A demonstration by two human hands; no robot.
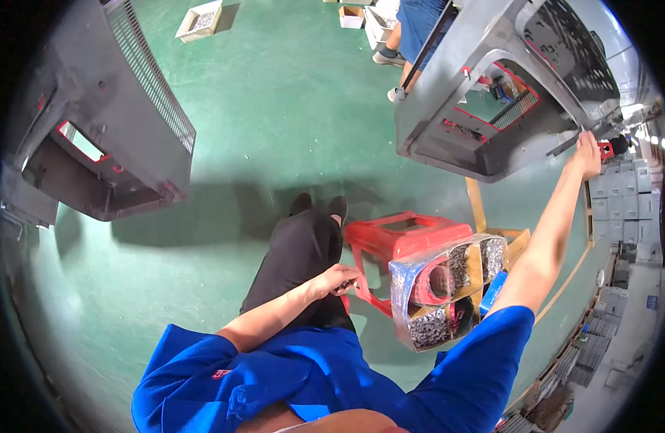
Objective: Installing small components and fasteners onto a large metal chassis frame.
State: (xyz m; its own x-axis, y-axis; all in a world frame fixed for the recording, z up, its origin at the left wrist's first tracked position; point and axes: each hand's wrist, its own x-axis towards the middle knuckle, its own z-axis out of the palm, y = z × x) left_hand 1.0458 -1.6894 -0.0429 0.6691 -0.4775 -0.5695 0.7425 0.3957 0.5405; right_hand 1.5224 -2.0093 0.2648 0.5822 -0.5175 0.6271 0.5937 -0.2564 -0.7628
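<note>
My left hand (338, 279) is closed on several small dark metal pieces (345, 286), too small to name surely, beside the red plastic stool (412, 237). Far out to the right, my right hand (588, 155) has its fingers drawn together at the edge of a large grey panelled housing (448, 108) with red-edged openings. What those fingers hold, if anything, is hidden. Just beyond them shows a red-and-black object (612, 148), partly covered. A divided, tape-wrapped box (402, 285) of small metal parts rests against the stool, with a red roll (435, 283) in one compartment.
Another grey housing (141, 137) stands at the left. Farther off are a white bin of small parts (200, 22), a small box (352, 17) and a person's legs (417, 32) behind the right housing. Stacked grey boxes (624, 195) line the right side.
</note>
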